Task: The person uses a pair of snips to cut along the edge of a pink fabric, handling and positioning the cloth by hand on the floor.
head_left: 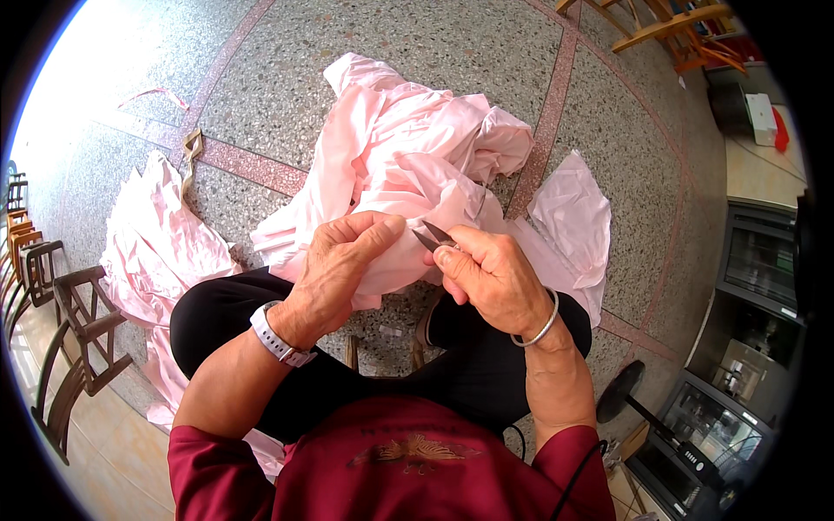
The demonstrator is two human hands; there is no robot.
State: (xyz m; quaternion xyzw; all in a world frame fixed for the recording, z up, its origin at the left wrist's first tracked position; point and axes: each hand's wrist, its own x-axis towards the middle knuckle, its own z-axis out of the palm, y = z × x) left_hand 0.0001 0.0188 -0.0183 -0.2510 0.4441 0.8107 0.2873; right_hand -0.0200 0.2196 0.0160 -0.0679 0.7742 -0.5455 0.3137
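A large heap of pale pink cloth (417, 148) lies crumpled on the floor before me, one side of it drawn up to my lap. My left hand (334, 269) is closed on the cloth, thumb pressed against the fingers. My right hand (499, 273) grips a pair of small thread snips (434, 236). Their two dark pointed blades stand apart, aimed left toward my left thumb, just above the cloth. The snips' handles are hidden in my fist. Right of the heap lies a flatter pink piece (573, 208); another crumpled pink piece (161, 234) spreads at the left.
A twisted brown strip (191, 152) and a thin pink strip (156, 94) lie on the speckled floor. Wooden chairs (87, 321) stand at the left, wooden furniture (669, 30) at the far right. Along the right are a glass-fronted cabinet (760, 260) and a black stand (621, 391).
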